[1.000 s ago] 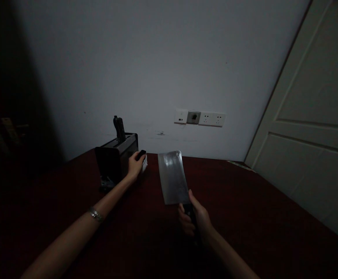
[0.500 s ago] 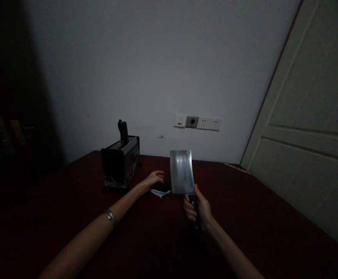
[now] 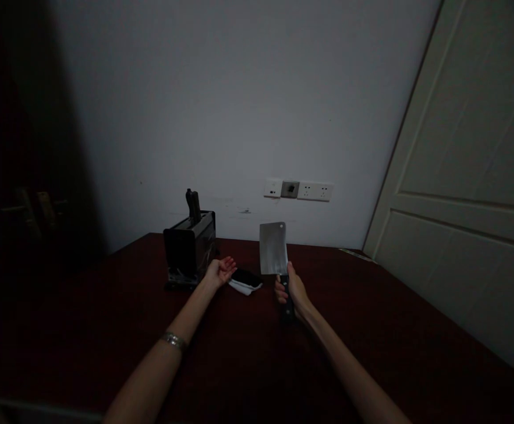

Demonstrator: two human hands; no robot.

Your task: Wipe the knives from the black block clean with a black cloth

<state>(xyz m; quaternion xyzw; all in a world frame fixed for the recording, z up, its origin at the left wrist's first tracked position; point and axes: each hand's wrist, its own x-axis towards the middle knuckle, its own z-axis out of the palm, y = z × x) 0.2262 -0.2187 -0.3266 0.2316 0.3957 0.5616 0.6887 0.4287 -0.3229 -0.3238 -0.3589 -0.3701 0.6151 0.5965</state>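
Note:
My right hand point(image 3: 293, 292) is closed around the black handle of a cleaver point(image 3: 273, 248), whose broad metal blade points up. My left hand point(image 3: 221, 271) is turned palm up with its fingers apart and nothing in it. Just to its right, a folded black and white cloth point(image 3: 247, 279) lies on the table. Left of that hand stands a dark box-shaped knife block point(image 3: 181, 254), with black handles point(image 3: 194, 206) sticking out of its top.
The dark red table point(image 3: 239, 347) reaches back to a pale wall. Low on the wall is a row of sockets point(image 3: 314, 191). A light panelled door point(image 3: 460, 194) rises at the right, and a dim door handle point(image 3: 45, 207) shows at the far left.
My left hand has moved left, off the cloth, and turned its palm up. The cleaver, still in my right hand, has shifted slightly away from me and its blade has turned a little.

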